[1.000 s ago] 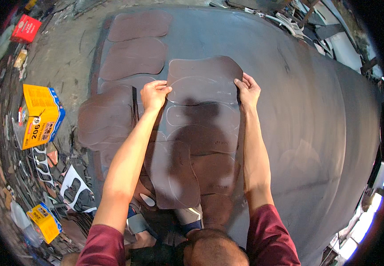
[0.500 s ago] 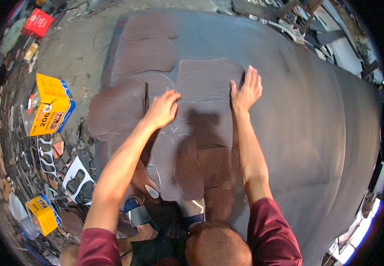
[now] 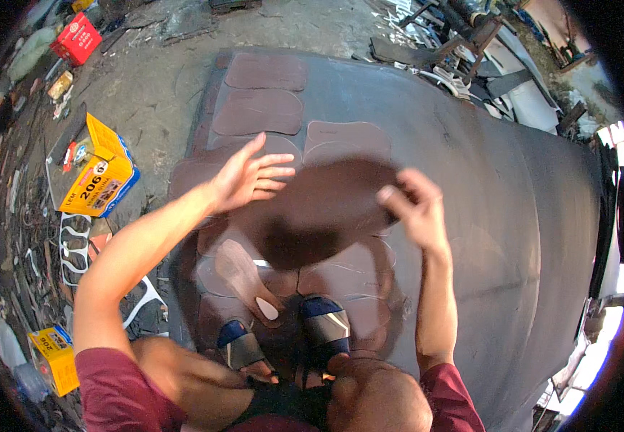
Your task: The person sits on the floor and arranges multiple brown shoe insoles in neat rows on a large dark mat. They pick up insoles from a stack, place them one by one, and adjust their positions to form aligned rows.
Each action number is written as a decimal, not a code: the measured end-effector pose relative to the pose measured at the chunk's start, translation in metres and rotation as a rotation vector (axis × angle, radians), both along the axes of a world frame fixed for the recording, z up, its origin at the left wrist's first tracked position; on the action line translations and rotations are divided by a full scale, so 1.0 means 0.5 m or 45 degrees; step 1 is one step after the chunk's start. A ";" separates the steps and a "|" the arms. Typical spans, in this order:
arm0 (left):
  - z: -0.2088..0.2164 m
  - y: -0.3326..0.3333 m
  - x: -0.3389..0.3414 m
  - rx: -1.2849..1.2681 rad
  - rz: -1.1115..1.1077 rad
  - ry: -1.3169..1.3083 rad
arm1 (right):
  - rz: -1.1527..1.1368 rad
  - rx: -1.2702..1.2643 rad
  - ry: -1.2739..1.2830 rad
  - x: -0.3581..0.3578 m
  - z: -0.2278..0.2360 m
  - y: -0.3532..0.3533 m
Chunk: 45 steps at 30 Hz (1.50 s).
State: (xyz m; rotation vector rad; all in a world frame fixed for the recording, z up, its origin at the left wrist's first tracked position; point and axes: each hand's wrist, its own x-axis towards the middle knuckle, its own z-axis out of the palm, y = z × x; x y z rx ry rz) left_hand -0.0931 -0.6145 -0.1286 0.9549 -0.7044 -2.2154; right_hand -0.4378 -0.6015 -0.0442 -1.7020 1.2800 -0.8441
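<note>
While rounded brown panels (image 3: 258, 113) lie close-set near the left edge of the dark sheet (image 3: 485, 237), seemingly to save room, the right hand (image 3: 419, 205) appears to pinch a motion-blurred panel (image 3: 326, 209) at its right end, apparently to hold it above them; the left hand (image 3: 246, 180) spreads its fingers, gripping nothing.

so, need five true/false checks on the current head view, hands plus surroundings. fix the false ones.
1. The left hand is clenched into a fist. False: its fingers are extended.
2. The right hand is at the right edge of a blurred dark brown piece. True; blur hides its grip.
3. The red box is at lower right. False: it is at upper left.
4. A sole-shaped piece bears a white oval. True.
5. The sandals are all white. False: they show dark blue and grey.
</note>
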 end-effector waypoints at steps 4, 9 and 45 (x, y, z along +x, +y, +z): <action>0.050 -0.066 -0.056 -0.006 0.157 0.463 | -0.460 0.024 -0.629 -0.014 0.040 -0.087; 0.055 -0.171 -0.148 -0.187 0.577 0.051 | -0.665 -0.001 -0.667 -0.058 0.014 -0.180; -0.288 -0.532 -0.254 -0.831 0.154 -2.239 | -0.633 -0.385 0.475 -0.071 -0.487 -0.624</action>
